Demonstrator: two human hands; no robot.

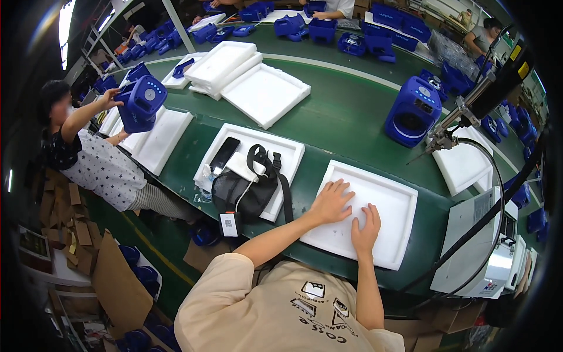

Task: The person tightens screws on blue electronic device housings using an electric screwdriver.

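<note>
- Two bare hands lie over a shallow white foam tray [384, 205] on a green tabletop [346, 126]; the tray sits at the near edge, directly before the person in a beige printed T-shirt [281, 311].
- The left hand [331, 203] is open, palm down, fingers spread over the tray's left half; it grips nothing.
- The right hand [366, 230] is open too, fingers loosely bent, near the tray's middle; it grips nothing, and the two hands are apart.
- Just left, a second foam tray [294, 155] carries a dark phone [225, 155] and a black mesh bag [243, 196]; the bag spills over the near rim.
- Beyond, white foam pieces [223, 66] lie stacked; to the right, a blue speaker-like casing [413, 111] stands upright near a mounted tool [478, 100].
- At left, a co-worker [97, 158] in a star-patterned top holds up another blue casing [141, 104].
</note>
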